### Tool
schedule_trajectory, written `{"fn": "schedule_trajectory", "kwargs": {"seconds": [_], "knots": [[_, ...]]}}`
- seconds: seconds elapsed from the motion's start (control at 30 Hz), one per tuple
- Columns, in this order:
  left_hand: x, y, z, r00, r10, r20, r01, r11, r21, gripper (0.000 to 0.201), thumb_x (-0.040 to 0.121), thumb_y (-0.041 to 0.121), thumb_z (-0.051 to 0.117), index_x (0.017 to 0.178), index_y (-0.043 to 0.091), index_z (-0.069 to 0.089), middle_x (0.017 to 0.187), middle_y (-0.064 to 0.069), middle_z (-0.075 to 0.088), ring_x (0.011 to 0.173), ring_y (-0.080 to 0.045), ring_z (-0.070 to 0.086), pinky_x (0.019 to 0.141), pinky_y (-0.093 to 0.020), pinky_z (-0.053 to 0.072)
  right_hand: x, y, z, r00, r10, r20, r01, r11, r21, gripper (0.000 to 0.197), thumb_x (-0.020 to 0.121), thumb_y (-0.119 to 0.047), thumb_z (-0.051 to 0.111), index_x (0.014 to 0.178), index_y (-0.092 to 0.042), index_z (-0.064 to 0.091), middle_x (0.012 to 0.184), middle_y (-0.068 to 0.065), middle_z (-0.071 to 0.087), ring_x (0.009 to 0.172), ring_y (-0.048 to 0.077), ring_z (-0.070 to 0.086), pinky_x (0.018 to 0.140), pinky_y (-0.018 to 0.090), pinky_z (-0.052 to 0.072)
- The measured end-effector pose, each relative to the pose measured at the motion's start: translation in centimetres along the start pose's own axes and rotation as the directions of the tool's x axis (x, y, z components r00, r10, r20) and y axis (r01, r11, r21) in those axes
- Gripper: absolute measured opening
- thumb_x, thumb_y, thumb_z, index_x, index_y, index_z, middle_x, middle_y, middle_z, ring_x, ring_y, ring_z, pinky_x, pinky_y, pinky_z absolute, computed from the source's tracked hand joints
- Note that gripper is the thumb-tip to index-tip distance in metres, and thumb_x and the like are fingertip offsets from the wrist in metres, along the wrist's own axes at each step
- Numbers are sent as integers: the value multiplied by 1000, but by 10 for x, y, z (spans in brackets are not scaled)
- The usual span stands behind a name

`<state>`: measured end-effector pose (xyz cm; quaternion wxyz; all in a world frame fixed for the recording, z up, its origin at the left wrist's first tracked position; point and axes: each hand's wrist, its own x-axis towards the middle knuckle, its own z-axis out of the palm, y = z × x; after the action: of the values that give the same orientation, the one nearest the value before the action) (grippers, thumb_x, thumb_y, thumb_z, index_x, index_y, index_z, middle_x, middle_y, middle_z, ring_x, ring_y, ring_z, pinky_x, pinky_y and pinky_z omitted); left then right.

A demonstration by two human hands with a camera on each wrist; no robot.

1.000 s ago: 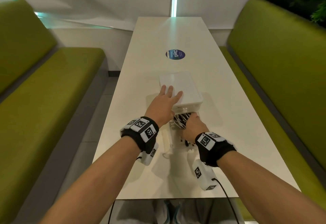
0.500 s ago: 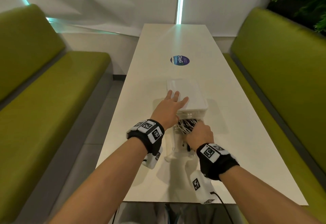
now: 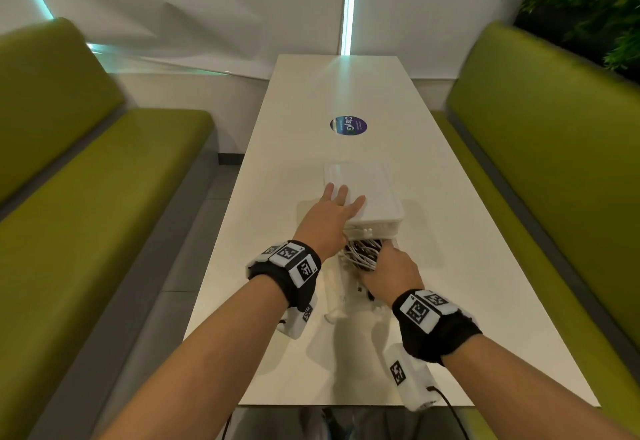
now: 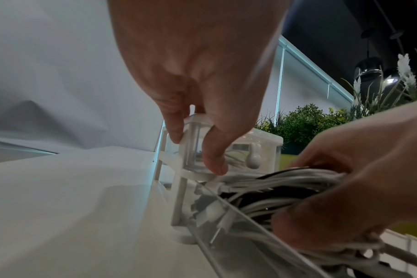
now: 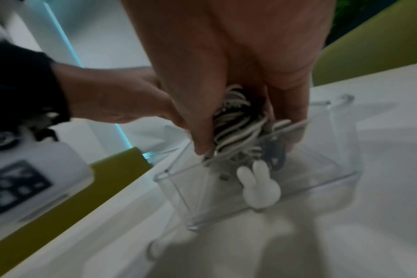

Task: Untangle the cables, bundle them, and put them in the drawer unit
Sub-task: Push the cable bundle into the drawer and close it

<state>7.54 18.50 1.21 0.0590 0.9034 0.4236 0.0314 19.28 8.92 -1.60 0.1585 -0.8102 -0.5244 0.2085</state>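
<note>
Looking down from the head camera, the left hand point(image 3: 329, 218) lies flat on the top of the white drawer unit point(image 3: 367, 190), fingers straight and spread, most likely to pin the unit to the table point(image 3: 467, 266) so it cannot slide. Below it, the right hand point(image 3: 388, 271) curls round the cable bundle point(image 3: 362, 254), a coil of white and black leads, at the mouth of the pulled-out drawer.

From the left wrist, the thumb point(image 4: 214, 156) reaches down over the unit's front corner while the fingers point(image 4: 174, 124) rest across its top edge: a bracing hold, not a pinch. A rabbit-shaped knob point(image 4: 252, 156) marks the upper drawer, which sits closed. The bundle point(image 4: 274, 188) hangs over the open drawer's clear rim.

From the right wrist, blurred by motion, the fingers point(image 5: 291, 116) and thumb point(image 5: 200, 131) wrap the coil point(image 5: 238, 124) tightly, presumably to keep the loops from springing apart as they enter. The coil's lower end is already inside the clear drawer point(image 5: 333, 150), behind its own rabbit knob point(image 5: 259, 186). Whether it touches the drawer floor cannot be told.
</note>
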Motion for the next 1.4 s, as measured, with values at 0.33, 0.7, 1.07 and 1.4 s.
{"fn": "schedule_trajectory", "kwargs": {"seconds": [0.33, 0.7, 1.07, 1.4], "knots": [[-1, -2, 3, 999, 22, -29, -22, 1000, 2, 78, 89, 8, 56, 153, 28, 17, 161, -10, 11, 148, -35, 2, 113, -38, 25, -2, -10, 8, 999, 42, 13, -37, 959, -283, 52, 97, -18, 45, 137, 9, 27, 132, 18, 49, 116, 29, 57, 91, 30, 46], [4, -3, 1, 1000, 22, -10, -22, 1000, -8, 78, 88, 5, 56, 153, 27, 18, 160, -11, 12, 148, -36, 3, 113, -41, 28, -18, 3, -31, 977, -206, 63, 215, 936, -277, 46, 93, -44, 52, 125, -12, 45, 119, 9, 59, 102, 27, 58, 77, 30, 44], [0, -2, -2, 999, 33, 9, -34, 996, 80, 77, 90, 12, 55, 153, 28, 14, 161, -10, 11, 148, -34, 4, 111, -38, 29, -23, 39, 6, 914, -363, 180, 399, 725, -561, 91, 49, -22, 93, 126, 9, 55, 127, 30, 56, 110, 42, 62, 85, 45, 56], [1, -1, -9, 998, 36, 43, -39, 996, 82, 77, 91, 13, 55, 153, 30, 13, 161, -9, 10, 148, -32, 4, 112, -39, 28, -25, 31, -3, 861, -495, 118, 467, 677, -568, 77, 92, -22, 60, 150, 1, 13, 158, 19, 14, 146, 31, 19, 115, 41, 22]]}}
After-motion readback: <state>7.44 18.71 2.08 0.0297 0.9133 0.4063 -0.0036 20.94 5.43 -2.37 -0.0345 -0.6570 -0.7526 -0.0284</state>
